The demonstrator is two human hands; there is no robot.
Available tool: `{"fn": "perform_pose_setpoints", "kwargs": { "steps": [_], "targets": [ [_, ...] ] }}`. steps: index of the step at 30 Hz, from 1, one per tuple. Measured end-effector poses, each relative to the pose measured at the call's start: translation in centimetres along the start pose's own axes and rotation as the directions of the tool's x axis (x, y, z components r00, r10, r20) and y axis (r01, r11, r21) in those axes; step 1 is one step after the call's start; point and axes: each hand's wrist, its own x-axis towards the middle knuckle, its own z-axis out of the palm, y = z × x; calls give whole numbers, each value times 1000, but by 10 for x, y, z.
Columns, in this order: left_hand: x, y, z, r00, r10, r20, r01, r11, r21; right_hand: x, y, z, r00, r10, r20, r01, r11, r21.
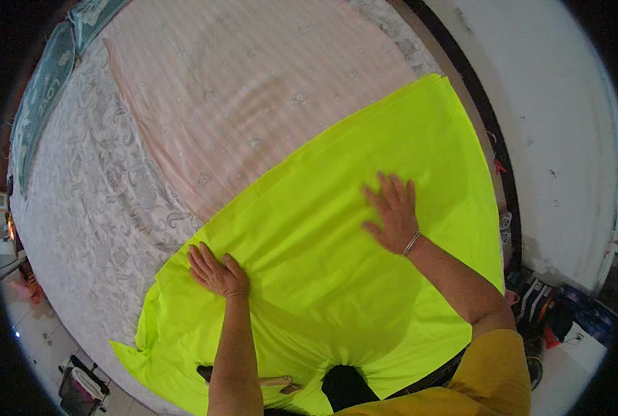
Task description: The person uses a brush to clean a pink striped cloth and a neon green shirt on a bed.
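A bright neon yellow-green cloth (314,249) is spread over the near part of the bed, folded along its far edge, with soft creases running across it. My left hand (218,273) lies palm down on the cloth near its left edge, thumb apart from the fingers. Further right, my right hand (392,213) is spread over the cloth, slightly blurred; a thin bangle (412,243) circles that wrist. Neither hand grips anything. A wooden-handled tool (275,380) lies on the cloth near me, partly hidden behind my left forearm. The cloth bunches around my dark-clothed knee (345,387).
Beyond the cloth lies a pink printed sheet (267,88) over a grey-white patterned bedspread (101,203). Teal fabric (49,104) hangs at the far left. A white wall (553,130) borders the right. Assorted objects (543,312) crowd the lower right; a small rack (82,387) stands lower left.
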Motion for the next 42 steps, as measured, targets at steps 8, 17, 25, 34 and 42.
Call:
{"fn": "perform_pose_setpoints", "kwargs": {
  "steps": [8,17,25,34,42],
  "targets": [
    [-3,4,3,1000,-22,18,22,1000,-19,111,112,14,798,536,-277,-582,804,-121],
    [-6,-14,8,996,-64,68,74,985,-153,-28,-80,69,883,97,-459,-5,981,196],
    [-57,-132,-94,966,252,54,-122,633,-764,-93,-150,103,958,186,-216,-217,968,-128],
    [-254,-443,-124,944,-309,114,297,949,105,-51,-340,142,935,-75,-348,77,997,-6],
    [-246,-534,-86,896,-416,-155,384,901,-201,-5,-429,180,903,90,-420,-141,986,-91]
  ]
}}
